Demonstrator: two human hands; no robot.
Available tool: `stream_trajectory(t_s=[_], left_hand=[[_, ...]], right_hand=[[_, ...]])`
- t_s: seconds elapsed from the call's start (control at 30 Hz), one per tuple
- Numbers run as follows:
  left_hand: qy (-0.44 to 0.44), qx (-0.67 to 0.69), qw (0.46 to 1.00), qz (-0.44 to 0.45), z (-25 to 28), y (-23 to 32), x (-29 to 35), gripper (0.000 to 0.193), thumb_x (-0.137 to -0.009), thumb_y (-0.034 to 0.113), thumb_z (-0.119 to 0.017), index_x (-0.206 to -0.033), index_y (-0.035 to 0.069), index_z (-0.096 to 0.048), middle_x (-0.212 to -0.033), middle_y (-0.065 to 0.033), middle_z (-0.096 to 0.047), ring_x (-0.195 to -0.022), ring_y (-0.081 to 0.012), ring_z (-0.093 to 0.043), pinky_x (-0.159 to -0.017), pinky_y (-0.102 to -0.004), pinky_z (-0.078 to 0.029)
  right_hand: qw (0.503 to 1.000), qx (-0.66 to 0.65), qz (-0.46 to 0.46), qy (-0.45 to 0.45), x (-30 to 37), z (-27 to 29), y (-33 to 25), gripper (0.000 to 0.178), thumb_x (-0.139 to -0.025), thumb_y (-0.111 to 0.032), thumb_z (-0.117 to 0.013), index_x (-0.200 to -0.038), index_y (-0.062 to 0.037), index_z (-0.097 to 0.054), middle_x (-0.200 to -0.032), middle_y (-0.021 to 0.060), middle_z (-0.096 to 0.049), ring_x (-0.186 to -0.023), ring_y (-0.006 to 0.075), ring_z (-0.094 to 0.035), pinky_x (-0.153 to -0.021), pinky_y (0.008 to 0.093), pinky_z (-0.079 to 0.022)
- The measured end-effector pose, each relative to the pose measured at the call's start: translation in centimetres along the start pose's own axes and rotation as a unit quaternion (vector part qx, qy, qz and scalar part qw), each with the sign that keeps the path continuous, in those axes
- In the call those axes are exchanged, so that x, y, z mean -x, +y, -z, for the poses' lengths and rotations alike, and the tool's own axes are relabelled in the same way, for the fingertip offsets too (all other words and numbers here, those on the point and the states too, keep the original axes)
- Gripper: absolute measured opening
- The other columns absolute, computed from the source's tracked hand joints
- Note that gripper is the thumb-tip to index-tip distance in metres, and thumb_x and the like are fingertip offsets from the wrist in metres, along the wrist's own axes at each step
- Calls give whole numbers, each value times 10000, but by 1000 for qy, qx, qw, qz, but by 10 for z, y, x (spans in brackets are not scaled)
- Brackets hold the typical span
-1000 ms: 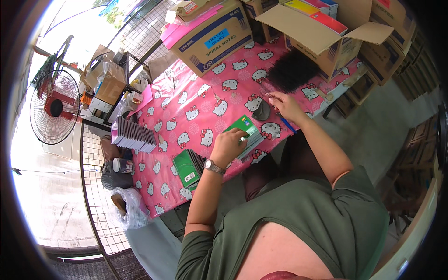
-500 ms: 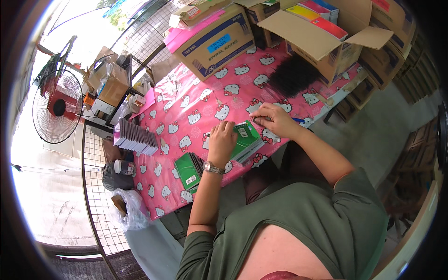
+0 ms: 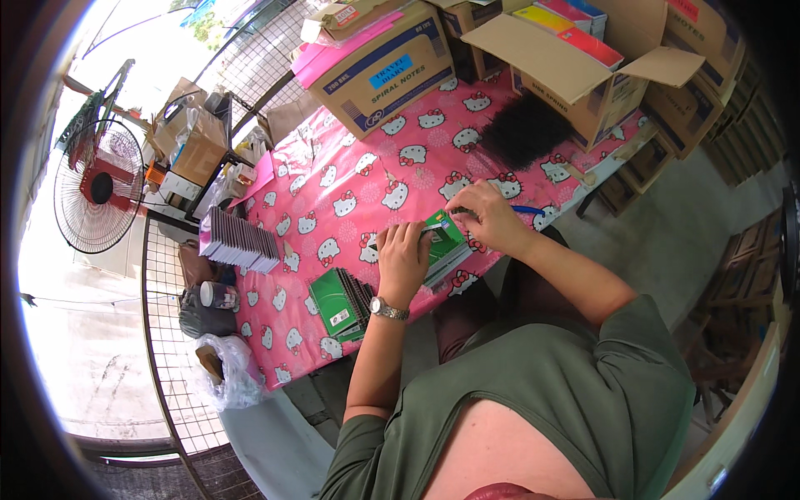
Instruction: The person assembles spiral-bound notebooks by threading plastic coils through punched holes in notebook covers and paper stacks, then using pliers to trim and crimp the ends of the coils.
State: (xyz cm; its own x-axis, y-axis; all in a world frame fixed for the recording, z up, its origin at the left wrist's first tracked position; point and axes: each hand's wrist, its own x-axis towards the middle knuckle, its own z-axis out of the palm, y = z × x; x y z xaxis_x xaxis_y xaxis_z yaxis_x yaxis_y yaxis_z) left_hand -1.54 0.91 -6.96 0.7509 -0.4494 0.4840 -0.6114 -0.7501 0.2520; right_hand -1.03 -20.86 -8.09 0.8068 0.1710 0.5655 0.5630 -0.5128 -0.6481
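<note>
A stack of green-covered notebooks [image 3: 447,250] lies at the table's near edge, in front of my body. My left hand [image 3: 404,257], with a metal wristwatch above it, grips its left side, thumb over the cover. At the far right corner of the stack my right hand [image 3: 487,215] is closed in a pinch. Something small and dark shows at those fingertips, too small to name. A blue handle [image 3: 527,209] sticks out beside the right hand; whether the hand holds it is hidden. Left of my left wrist lie several green spiral notebooks [image 3: 337,304] with black coils.
A pink patterned cloth [image 3: 350,200] covers the table. A heap of black coils [image 3: 527,132] lies at the far right, before an open carton [image 3: 583,92]. A closed carton [image 3: 383,79] stands at the back. A row of pads [image 3: 239,240] and a fan [image 3: 100,187] are left.
My left hand has shifted slightly right and down over the green stack. The right hand has moved slightly left. More of the blue handle shows.
</note>
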Motion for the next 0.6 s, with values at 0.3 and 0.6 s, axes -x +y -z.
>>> stream_trajectory(t_s=[0.3,0.6], left_hand=[[-16,9,1000,6,3,2,-7,197,-887,164,-651,-1052,62,-625,-961,-111,-664,-938,-306,-614,-904,-428,-410],[-29,-23,999,-20,-1,19,-9,300,-839,122,-634,-1129,71,-579,-1004,-119,-660,-979,-313,-608,-994,-451,-386]], right_hand=[[996,-69,51,-16,4,-1,3,227,-783,38,-668,-983,-67,-641,-953,55,-655,-931,268,-607,-860,400,-469],[996,-11,-2,-92,2,15,-27,205,-926,-126,-637,-1112,-80,-567,-913,138,-666,-907,387,-649,-717,454,-523]])
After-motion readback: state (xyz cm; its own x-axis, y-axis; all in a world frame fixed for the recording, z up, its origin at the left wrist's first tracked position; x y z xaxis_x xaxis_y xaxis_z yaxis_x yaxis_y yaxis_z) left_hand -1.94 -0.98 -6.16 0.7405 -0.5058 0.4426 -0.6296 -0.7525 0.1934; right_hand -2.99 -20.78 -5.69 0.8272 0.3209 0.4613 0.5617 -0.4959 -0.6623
